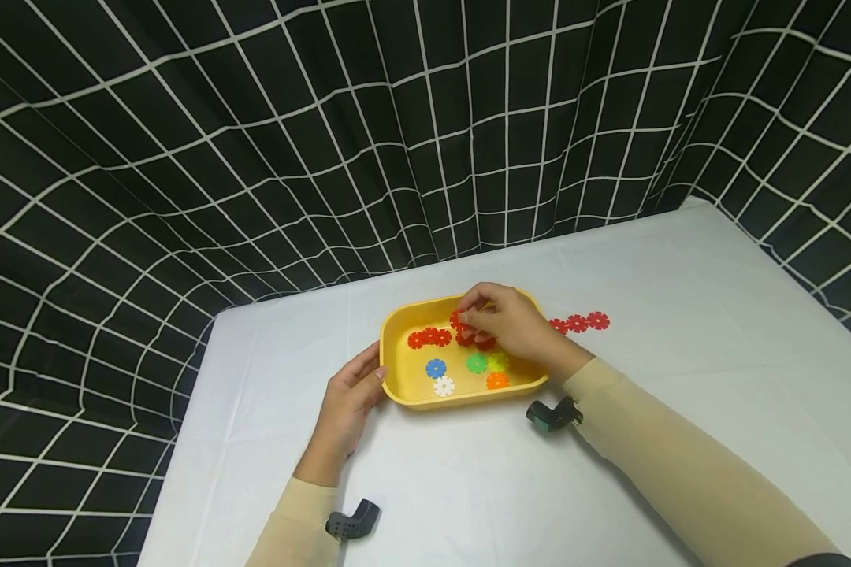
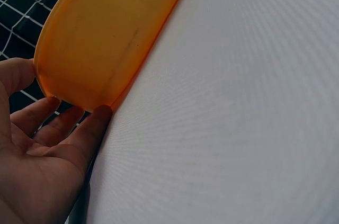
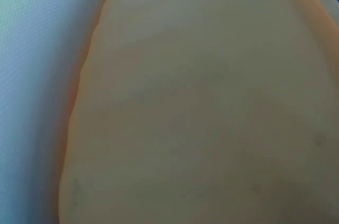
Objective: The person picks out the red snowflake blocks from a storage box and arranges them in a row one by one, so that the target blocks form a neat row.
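Note:
A yellow plastic tray (image 1: 461, 400) with rounded corners stands on the white cloth. My left hand (image 1: 347, 402) grips its left end, thumb at the rim and fingers against the outer wall; the left wrist view shows the hand (image 2: 50, 150) there too. Over the tray, my right hand (image 1: 514, 321) pinches a red snowflake disc (image 1: 457, 320) between thumb and fingers. Other red discs (image 1: 484, 344) lie under that hand, partly hidden. Left of them is a cluster of red discs (image 1: 429, 337). Nearer the front lie blue (image 1: 436, 368), white (image 1: 444, 386), green (image 1: 477, 363), yellow and orange discs.
A row of red discs (image 1: 577, 323) lies on the white tablecloth (image 1: 681, 331) right of the tray, its near end behind the right hand. A black curtain with a white grid (image 1: 397, 142) hangs behind the table. A blurred tan surface fills most of the right wrist view.

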Available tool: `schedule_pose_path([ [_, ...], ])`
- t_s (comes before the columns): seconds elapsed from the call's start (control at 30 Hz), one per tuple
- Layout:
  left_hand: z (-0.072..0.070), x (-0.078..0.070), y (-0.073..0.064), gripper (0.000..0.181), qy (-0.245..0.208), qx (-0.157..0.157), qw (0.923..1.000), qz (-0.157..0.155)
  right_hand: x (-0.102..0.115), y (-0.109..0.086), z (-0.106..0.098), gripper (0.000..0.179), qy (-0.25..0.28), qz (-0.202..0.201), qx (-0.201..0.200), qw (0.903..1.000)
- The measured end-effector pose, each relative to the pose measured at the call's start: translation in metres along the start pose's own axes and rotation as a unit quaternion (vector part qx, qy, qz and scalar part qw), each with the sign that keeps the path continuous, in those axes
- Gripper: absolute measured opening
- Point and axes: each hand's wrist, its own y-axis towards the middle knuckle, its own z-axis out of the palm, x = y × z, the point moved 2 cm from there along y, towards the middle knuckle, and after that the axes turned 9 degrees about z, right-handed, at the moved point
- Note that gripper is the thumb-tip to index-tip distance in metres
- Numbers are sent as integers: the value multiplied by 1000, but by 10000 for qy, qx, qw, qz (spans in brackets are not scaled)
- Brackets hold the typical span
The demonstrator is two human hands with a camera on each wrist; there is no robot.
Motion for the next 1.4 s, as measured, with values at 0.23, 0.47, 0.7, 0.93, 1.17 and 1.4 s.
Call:
schedule_pose_path([
  [0.23,0,-2,-1,55,30,-17,10000,-11,7,-7,-10,16,-170,-249,-88,9995],
  [0.47,1,-3,-1,55,28,-10,10000,-21,7,-11,-26,19,-171,-338,-163,9992],
  [0.7,1,-2,0,55,2,14,10000,-9,3,-20,-45,18,-296,-327,-369,9983],
  [0.93,1,-3,0,54,50,-32,10000,-34,-5,-29,-64,24,-381,-121,-622,9973],
  [1.17,1,-3,0,56,62,-19,10000,-44,-15,-37,-82,31,-312,61,-795,9963],
  [1.4,0,-1,0,55,69,-30,10000,-34,-29,-47,-101,33,-282,-66,-991,9947],
])
